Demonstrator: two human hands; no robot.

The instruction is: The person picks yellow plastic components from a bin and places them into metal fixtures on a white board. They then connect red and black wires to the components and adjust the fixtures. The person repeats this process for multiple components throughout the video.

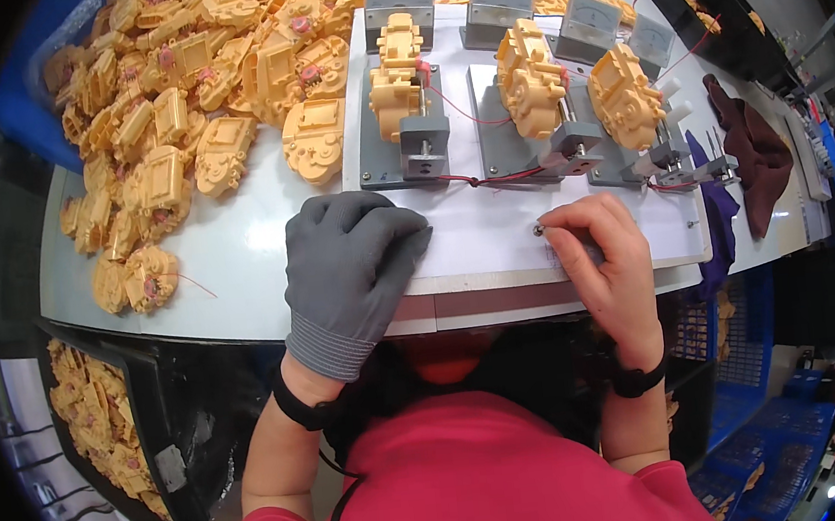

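Observation:
My left hand [345, 259], in a grey glove, rests at the front of the white board [494, 215]. Its fingers are curled and pressed together; whatever they may hold is hidden. Bare, my right hand [600, 243] pinches a small shiny metal piece [539, 231] between thumb and forefinger, just above the board. Beyond my hands stand three grey test fixtures with metal clamps, each carrying a yellow plastic gear housing: the left housing [395, 87], the middle housing [530, 84] and the right housing [626, 100]. Red wires run between the fixtures.
Grey analog meters [400, 3] line the back of the board. A large heap of yellow housings [162, 114] covers the table's left and back. A brown cloth [754, 153] and a purple cloth [717, 222] lie at right. Below the table's left edge is a black bin [191, 413] of yellow parts.

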